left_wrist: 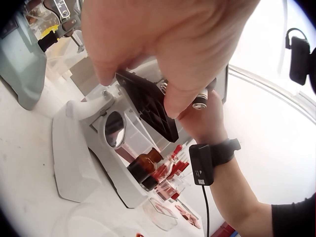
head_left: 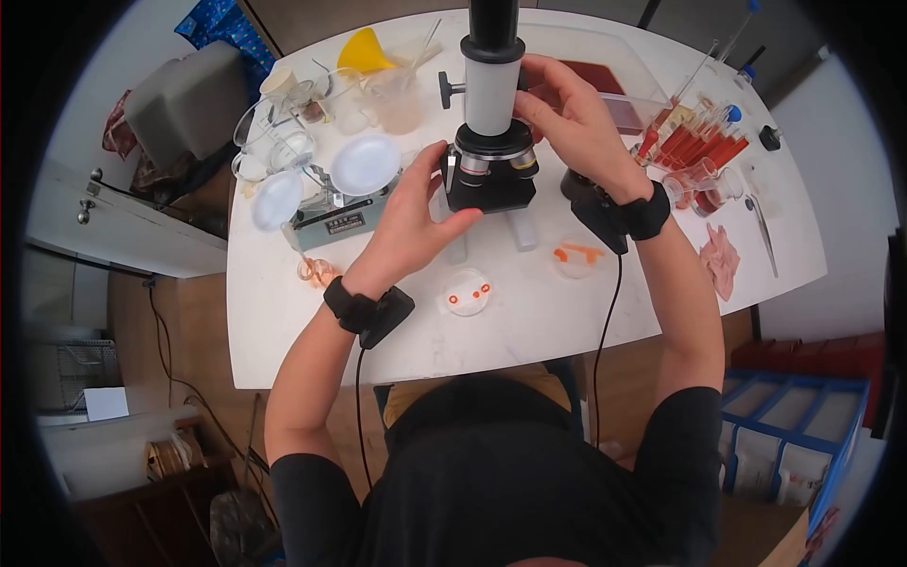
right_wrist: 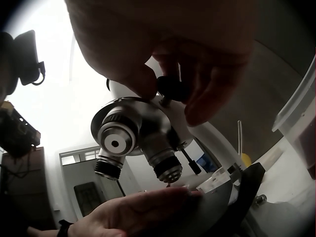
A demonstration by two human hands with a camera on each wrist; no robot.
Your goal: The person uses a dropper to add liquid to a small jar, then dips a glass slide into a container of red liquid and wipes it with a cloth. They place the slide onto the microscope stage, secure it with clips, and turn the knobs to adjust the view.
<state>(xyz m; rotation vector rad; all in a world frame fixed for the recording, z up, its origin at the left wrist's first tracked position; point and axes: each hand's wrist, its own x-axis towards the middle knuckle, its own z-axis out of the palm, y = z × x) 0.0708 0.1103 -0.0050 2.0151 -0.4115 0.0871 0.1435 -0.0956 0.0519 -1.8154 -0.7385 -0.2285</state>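
A microscope with a white tube (head_left: pixel 491 94) stands upright in front of the person. The left hand (head_left: pixel 402 231) grips the edge of its black stage (left_wrist: pixel 148 106), thumb on one side and fingers on the other. Below the stage, the left wrist view shows a round mirror (left_wrist: pixel 115 129) and the pale base (left_wrist: pixel 74 163). The right hand (head_left: pixel 581 123) is at the tube's right side, its thumb and fingers around a black focus knob (right_wrist: pixel 173 89). Objective lenses (right_wrist: pixel 165 165) point down from the nosepiece, above the stage.
Nearer the person lie a dish with red rings (head_left: pixel 465 308) and a dish with orange pieces (head_left: pixel 576 269). A balance (head_left: pixel 345 225) stands left, a yellow funnel (head_left: pixel 364 52) behind. On the right are test tubes of red liquid (head_left: pixel 699 146), a brown bottle (left_wrist: pixel 145 165) and tweezers (head_left: pixel 761 236).
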